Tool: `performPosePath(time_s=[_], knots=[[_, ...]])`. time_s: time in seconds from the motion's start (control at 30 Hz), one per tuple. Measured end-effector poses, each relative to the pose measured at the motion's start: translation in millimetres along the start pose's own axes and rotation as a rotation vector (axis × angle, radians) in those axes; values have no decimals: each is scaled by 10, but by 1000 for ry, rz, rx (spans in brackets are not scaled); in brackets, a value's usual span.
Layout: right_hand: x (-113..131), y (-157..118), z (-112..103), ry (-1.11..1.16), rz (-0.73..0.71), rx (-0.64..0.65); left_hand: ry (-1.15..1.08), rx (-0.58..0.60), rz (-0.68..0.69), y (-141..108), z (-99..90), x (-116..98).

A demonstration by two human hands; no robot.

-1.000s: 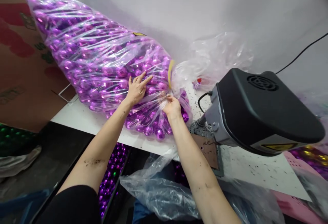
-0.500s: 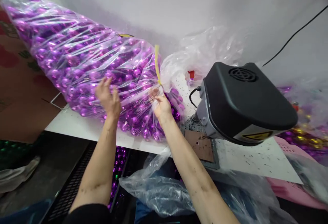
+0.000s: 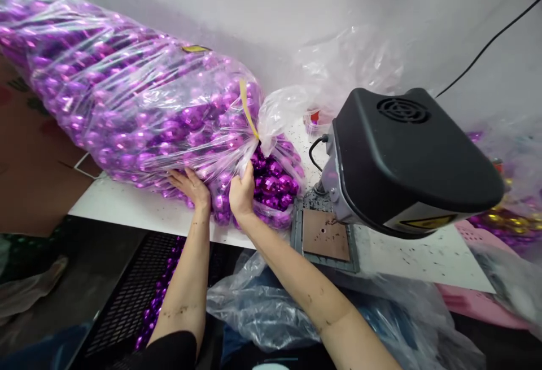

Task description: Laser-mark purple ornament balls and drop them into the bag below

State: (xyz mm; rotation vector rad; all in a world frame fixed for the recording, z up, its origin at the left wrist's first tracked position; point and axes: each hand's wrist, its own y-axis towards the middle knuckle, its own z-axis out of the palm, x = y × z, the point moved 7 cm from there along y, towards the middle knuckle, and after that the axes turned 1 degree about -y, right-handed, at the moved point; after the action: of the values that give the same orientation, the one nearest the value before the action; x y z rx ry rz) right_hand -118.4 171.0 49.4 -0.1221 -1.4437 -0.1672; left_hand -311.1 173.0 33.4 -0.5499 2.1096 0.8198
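Note:
A large clear plastic bag (image 3: 127,87) full of shiny purple faceted beads lies slanting across the left of the bench. A yellow tie (image 3: 248,107) gathers its neck. Against the bag's lower front side, my left hand (image 3: 192,189) rests with fingers stretched out. My right hand (image 3: 242,192) grips the plastic below the tie, thumb up. Just right of that hand, bare-looking purple beads (image 3: 273,181) show at a gap in the plastic. Part of my left hand's fingertips is hard to make out against the film.
A black-hooded machine (image 3: 406,149) stands right of the bag, above a brown plate (image 3: 326,234) on the white bench (image 3: 406,257). Loose clear plastic (image 3: 339,59) lies behind. A cardboard box (image 3: 38,172) is at the left, a black crate (image 3: 122,296) below. Plastic film (image 3: 271,313) covers my lap.
My left hand has come down from above the bag onto its lower side. My right hand has shifted down and left from near the tie, and more uncovered beads show.

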Motion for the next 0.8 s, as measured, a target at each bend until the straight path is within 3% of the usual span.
performPosePath(time_s=[0.07, 0.17, 0.23, 0.27, 0.33, 0.4, 0.5, 0.57, 0.63, 0.7, 0.8], knots=[[72, -113, -42, -90, -49, 24, -54, -138, -55, -20, -142, 39], [245, -471, -197, -203, -155, 120, -108, -228, -55, -215, -364, -37], [369, -787, -387, -261, -230, 209, -182, -304, 44, -494, -511, -258], [422, -940, -511, -288, -261, 250, -230, -299, 161, -665, -533, -446], [500, -1191, -808, -337, -300, 300, -262, -103, 391, -1017, -375, -873], [552, -1345, -1120, -375, -317, 316, -144, 178, 603, -1358, -41, -1270], [610, -1448, -1507, -414, -318, 337, 172, 416, 699, -1594, 434, -1528], [655, -1486, -1700, -431, -308, 373, 285, 490, 650, -1572, 598, -1543], [705, -1515, -1879, -447, -281, 415, 224, 535, 542, -1515, 599, -1511], [734, -1528, -2079, -467, -209, 448, -40, 571, 375, -1494, 470, -1456], [724, -1512, -2404, -521, -69, 428, -573, 729, -21, -1634, 299, -1291]])
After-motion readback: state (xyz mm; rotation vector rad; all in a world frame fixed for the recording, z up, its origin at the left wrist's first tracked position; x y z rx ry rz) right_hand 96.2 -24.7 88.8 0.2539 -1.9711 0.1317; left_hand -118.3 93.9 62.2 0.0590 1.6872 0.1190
